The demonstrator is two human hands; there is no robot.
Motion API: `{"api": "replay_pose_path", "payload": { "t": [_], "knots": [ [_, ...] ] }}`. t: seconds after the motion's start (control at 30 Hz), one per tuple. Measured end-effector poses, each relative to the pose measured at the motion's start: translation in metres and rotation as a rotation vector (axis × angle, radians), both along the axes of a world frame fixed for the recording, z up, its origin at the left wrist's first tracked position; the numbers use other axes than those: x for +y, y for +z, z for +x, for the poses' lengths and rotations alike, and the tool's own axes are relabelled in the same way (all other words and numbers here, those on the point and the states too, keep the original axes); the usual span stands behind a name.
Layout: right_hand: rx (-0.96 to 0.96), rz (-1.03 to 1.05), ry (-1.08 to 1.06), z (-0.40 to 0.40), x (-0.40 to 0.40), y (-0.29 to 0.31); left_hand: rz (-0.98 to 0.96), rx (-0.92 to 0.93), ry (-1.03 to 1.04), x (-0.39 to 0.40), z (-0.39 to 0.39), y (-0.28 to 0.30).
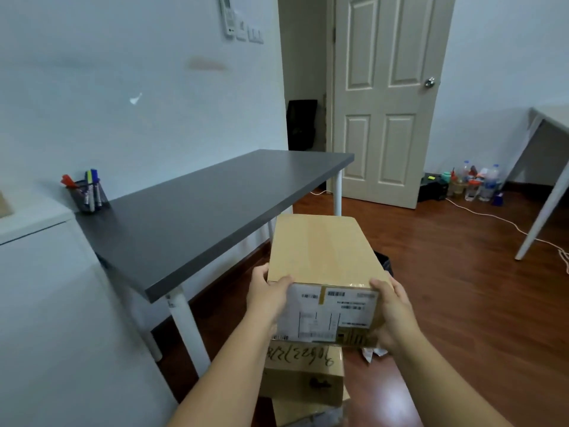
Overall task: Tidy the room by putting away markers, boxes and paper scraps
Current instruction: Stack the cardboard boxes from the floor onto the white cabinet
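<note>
- Cardboard, tan and taped, makes up the box (323,266) held up in the lower centre of the frame; its near end carries a white shipping label (331,315) with barcodes.
- At the box's near left corner the left hand (266,295) has its grip clasped on the box, thumb on the top edge and fingers wrapped down the side.
- At the near right corner the right hand (391,312) has its grip clasped on the same box, thumb on top and fingers curled under the end.
- Below the held box, at the bottom centre, a second cardboard box (304,374) with dark handwriting on its top sits on another box (308,411).
- A crumpled white paper scrap (372,354) lies on the wooden floor (462,303) just beside the right hand.
- Left of centre stands a dark grey tabletop (200,217) on white legs.
- At its far left corner a black mesh cup (87,197) holds markers (91,186), with red, yellow and blue caps.
- On the floor at the right, near the cream door (385,118), stand several plastic bottles (480,183).
</note>
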State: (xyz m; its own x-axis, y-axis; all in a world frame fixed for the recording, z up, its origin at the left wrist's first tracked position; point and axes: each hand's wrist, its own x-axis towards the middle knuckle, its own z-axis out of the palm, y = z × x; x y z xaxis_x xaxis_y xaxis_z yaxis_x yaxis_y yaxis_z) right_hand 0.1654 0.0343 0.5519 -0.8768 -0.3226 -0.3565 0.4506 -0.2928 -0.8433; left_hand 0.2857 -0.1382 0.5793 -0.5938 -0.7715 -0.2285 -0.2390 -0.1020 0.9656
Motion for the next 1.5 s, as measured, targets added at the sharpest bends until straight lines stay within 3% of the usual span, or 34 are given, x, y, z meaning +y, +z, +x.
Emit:
{"api": "replay_pose_path", "payload": {
  "t": [0.37, 0.73, 1.1, 1.37, 1.5],
  "knots": [
    [0.229, -0.083, -0.111, 0.036, 0.053, 0.103, -0.116, 0.069, -0.131, 0.062, 0.038, 0.097],
    [0.575, -0.401, -0.092, 0.103, 0.055, 0.219, -0.238, 0.540, 0.001, 0.074, 0.100, 0.203],
    [0.673, -0.808, 0.402, 0.248, -0.082, 0.319, -0.777, 0.708, 0.501, 0.009, 0.311, 0.328],
    [0.604, -0.922, 0.814, 0.391, -0.213, 0.368, -0.886, 0.694, 0.797, -0.051, 0.479, 0.362],
    [0.668, -0.897, 0.983, 0.462, -0.267, 0.383, -0.915, 0.679, 0.932, -0.077, 0.553, 0.363]
  ]
}}
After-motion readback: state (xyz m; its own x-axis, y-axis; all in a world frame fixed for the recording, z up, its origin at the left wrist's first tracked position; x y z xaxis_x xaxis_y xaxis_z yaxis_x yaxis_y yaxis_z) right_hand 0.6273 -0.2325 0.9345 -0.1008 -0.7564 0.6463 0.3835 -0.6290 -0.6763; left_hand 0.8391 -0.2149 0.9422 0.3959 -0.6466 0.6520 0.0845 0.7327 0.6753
